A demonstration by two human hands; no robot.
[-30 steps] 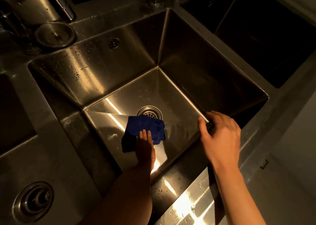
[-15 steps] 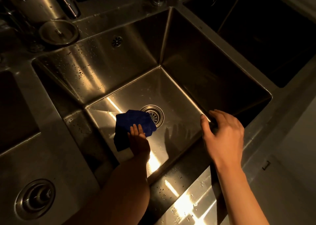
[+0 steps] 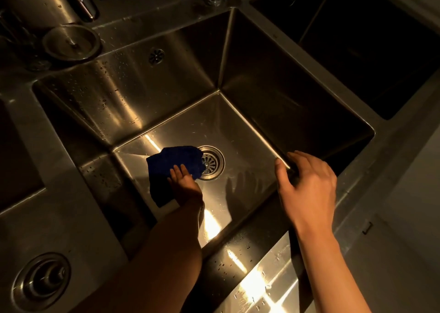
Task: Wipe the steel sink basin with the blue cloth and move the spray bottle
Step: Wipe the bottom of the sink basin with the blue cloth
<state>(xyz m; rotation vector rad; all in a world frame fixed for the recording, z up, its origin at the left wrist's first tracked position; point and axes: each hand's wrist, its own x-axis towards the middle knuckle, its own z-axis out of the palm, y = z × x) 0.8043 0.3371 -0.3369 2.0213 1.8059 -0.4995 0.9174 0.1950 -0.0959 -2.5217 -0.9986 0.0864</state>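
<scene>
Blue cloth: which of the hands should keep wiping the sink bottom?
Probably the left hand: its fingers already press the blue cloth onto the sink basin floor beside the drain. The right hand is up at the near rim, away from the cloth.

Left hand (image 3: 184, 184) flat, right hand (image 3: 307, 184) loosely curled

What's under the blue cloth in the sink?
The blue cloth lies on the sink floor, pressed by the left hand. Its edge overlaps the drain's left rim. Anything else beneath is covered.
</scene>
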